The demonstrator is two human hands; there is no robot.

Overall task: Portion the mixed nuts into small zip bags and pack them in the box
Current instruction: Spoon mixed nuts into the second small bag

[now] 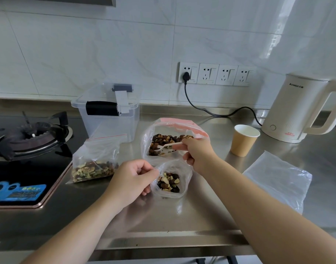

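A large zip bag (174,128) of mixed nuts lies open on the steel counter. My right hand (196,151) grips a white plastic spoon (168,146) whose bowl is inside that bag among the nuts. Just in front, a small clear bag (171,181) holds a small heap of nuts, and my left hand (132,177) pinches its left rim, holding it open. A small zip bag (94,161) with a layer of nuts stands at the left beside the hob. The clear plastic box (108,113), lid on with black latches, stands behind.
A gas hob (28,141) fills the left side. A brown paper cup (244,140) and a cream electric kettle (298,109) with its black cord stand at the right. Empty clear bags (277,180) lie flat at the right. The counter's front edge (172,242) runs near me.
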